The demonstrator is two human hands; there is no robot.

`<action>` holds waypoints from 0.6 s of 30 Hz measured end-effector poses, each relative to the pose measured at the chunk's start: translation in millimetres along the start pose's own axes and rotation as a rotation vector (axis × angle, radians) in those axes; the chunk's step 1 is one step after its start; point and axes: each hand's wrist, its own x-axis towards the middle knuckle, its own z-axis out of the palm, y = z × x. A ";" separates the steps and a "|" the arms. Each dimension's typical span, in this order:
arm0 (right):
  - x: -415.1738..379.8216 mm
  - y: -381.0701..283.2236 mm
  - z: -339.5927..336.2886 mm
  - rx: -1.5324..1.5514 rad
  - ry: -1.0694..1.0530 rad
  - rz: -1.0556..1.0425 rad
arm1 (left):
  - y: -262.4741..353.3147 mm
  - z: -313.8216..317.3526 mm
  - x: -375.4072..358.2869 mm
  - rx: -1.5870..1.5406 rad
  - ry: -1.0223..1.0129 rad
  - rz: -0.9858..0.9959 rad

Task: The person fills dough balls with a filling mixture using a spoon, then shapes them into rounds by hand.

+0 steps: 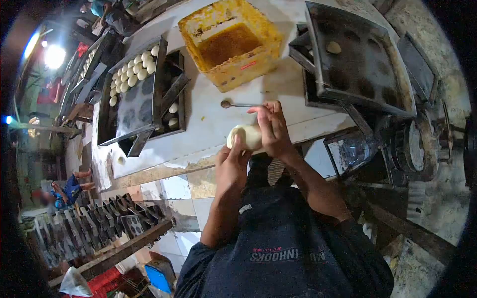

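Observation:
Over the near edge of the table, my left hand is closed on a pale piece of dough, its thumb pressed on the front. My right hand grips the handle of a small spoon, while its lower part rests against the dough's right side. The spoon points left, and its bowl looks brown. Beyond my hands stands a yellow tub, its rim and walls smeared, with a brown-orange filling inside.
At left, a dark metal tray holding several dough balls sits on another tray. A stacked tray at right carries one dough ball. More trays stand in a rack lower left. A person sits far left.

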 end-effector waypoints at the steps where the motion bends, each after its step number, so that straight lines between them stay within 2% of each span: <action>1: 3.5 1.7 10.1 0.030 0.022 0.097 | -13.6 -26.3 14.0 -0.004 0.007 -0.002; 2: 3.1 2.6 20.0 0.050 -0.083 0.057 | -28.0 -54.5 25.7 0.036 -0.114 -0.058; 3: 6.3 2.7 29.5 0.068 -0.190 0.017 | -19.5 -57.2 33.1 0.072 -0.235 -0.114; 4: 16.9 4.7 36.5 0.097 -0.254 0.021 | -8.3 -60.9 36.5 -0.117 -0.213 -0.151; 6: 43.4 19.4 52.3 0.116 -0.329 0.021 | 22.0 -69.7 55.6 -0.165 -0.225 -0.154; 8: 60.2 69.6 73.7 -0.070 -0.435 0.269 | 47.4 -81.3 77.4 -0.129 -0.188 -0.148; 9: 52.6 101.3 80.4 -0.079 -0.438 0.269 | 62.0 -82.3 84.6 -0.138 -0.192 -0.150; 11: 38.1 159.4 86.0 -1.116 -0.640 -0.185 | 90.9 -82.7 97.8 -0.162 -0.291 -0.073; 12: 43.7 160.0 88.7 -1.131 -0.643 -0.185 | 97.2 -90.6 108.5 -0.113 -0.269 -0.085; 14: 48.5 158.3 89.1 -0.641 -0.439 0.217 | 101.7 -106.3 129.1 -0.134 -0.293 -0.059; 15: 58.1 145.3 82.0 -0.663 -0.447 0.222 | 102.1 -113.2 137.8 -0.138 -0.308 -0.036; 17: 87.2 97.0 62.9 -0.452 -0.830 0.363 | 109.9 -121.6 148.9 -0.150 -0.281 -0.072; 18: 87.2 87.6 55.2 -0.475 -0.732 0.108 | 111.4 -127.3 152.4 -0.071 -0.203 -0.110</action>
